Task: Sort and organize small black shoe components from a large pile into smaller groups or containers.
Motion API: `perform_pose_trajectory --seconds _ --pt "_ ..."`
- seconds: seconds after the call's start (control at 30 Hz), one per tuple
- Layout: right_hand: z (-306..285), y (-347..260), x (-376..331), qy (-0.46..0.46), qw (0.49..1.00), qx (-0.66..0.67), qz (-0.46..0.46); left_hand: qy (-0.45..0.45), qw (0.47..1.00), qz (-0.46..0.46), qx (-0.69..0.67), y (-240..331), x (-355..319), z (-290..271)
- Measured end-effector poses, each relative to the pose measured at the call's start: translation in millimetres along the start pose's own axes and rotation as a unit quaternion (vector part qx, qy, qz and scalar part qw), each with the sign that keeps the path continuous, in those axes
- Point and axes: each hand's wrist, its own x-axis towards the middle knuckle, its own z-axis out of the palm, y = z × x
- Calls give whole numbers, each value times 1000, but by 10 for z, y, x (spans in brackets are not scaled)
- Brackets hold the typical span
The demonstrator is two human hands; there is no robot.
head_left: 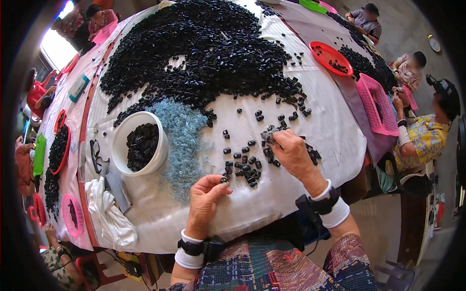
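Between the thumb and fingers of my left hand [205, 200], closed in a pinch, is a small black cap [223, 180] with its round end showing. My right hand [294, 154] is closed at the fingertips around a small greyish thing [268, 136], too unclear to name, just above the table. Loose black caps [246, 169] lie scattered on the white tablecloth [262, 208] between and beyond my hands. Left of them spreads a heap of small clear bluish pieces [182, 145]. A white bucket [164, 145] partly filled with black pieces stands beside that heap.
A huge pile of black caps [208, 53] covers the table's far part. Glasses [96, 156], a white cloth [109, 213] and a grey packet [118, 190] lie at the left. A red tray [318, 46] and pink basket [371, 106] stand right. Several people sit around.
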Motion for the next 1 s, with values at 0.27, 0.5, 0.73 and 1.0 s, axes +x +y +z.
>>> perform_pose_trajectory --seconds 0.27,0.5,0.73,1.0 --pt "292 -16 60 -58 986 -157 17 -1 1000 -10 -15 22 -22 28" --pt "332 12 42 -34 986 -158 -31 -13 999 -17 -24 -14 -11 -12" --pt "271 -209 37 4 1000 -1 17 -13 1000 2 7 -23 -15 6" --pt "327 -854 -166 8 980 198 4 -18 999 11 49 -4 -43 11"
